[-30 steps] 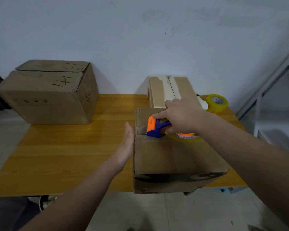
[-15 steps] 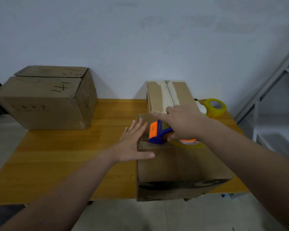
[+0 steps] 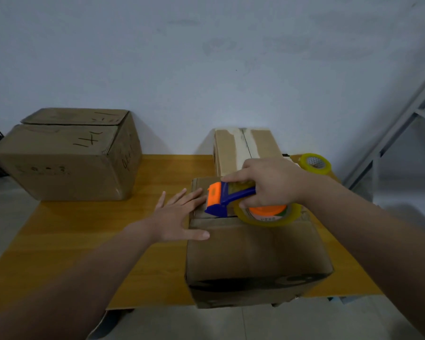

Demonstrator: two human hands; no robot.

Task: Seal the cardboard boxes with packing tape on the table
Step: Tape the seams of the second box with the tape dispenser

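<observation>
A brown cardboard box (image 3: pixel 253 256) stands at the near edge of the wooden table (image 3: pixel 88 231), its closed flaps meeting in a seam across the top. My right hand (image 3: pixel 270 185) grips the blue handle of an orange and blue tape dispenser (image 3: pixel 227 198) carrying a yellowish tape roll (image 3: pixel 268 215), and holds it on that seam near the box's left side. My left hand (image 3: pixel 179 214) lies flat with straight, spread fingers on the box's top left edge, right beside the dispenser's blade end.
A large cardboard box (image 3: pixel 66 155) with handwriting sits at the table's far left. A narrower box (image 3: pixel 243 148) with pale tape strips stands behind the near one. A spare tape roll (image 3: pixel 315 163) lies at the far right, and a metal rack (image 3: pixel 390 141) stands beyond it.
My left hand has come off the box's left side and now lies flat with its fingers on the top edge. The dispenser has stayed near the seam's left end.
</observation>
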